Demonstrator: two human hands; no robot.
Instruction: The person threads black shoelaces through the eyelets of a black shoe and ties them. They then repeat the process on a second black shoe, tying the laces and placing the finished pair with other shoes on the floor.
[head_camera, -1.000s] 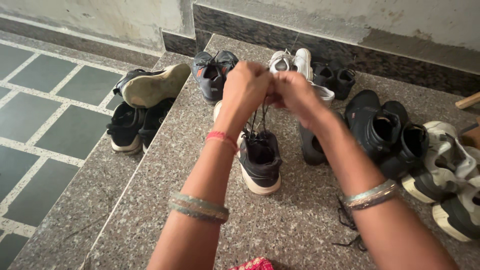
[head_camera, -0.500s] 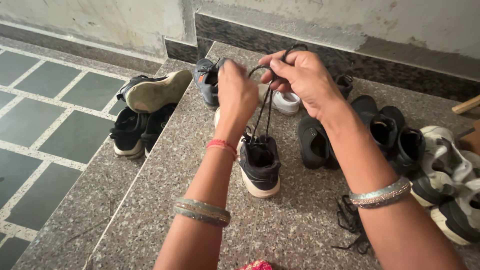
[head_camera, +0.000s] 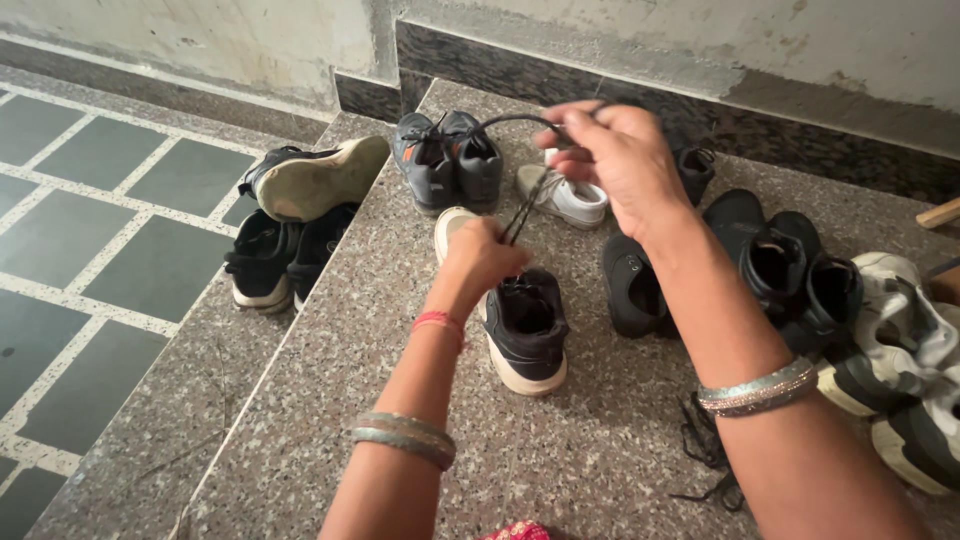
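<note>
The black shoe (head_camera: 525, 330) stands on the stone step (head_camera: 560, 450), toe towards the wall. The left hand (head_camera: 482, 258) pinches the laces (head_camera: 522, 215) just above its opening; the right hand (head_camera: 620, 160), higher, pinches their looped end.

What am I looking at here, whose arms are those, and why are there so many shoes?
The picture comes from a small camera worn on a person's head, looking down, so you see their own two arms as if they were yours. There is no machine. The left hand is low, pinching the black laces right above a black shoe with a pale sole. The right hand is higher and holds the far end of the same laces, looped up. The shoe stands on a speckled stone step. Around it lie more shoes: a grey pair, a white shoe, dark ones on the right, and a loose black lace on the step. Why they are all there, the picture does not show.
</note>
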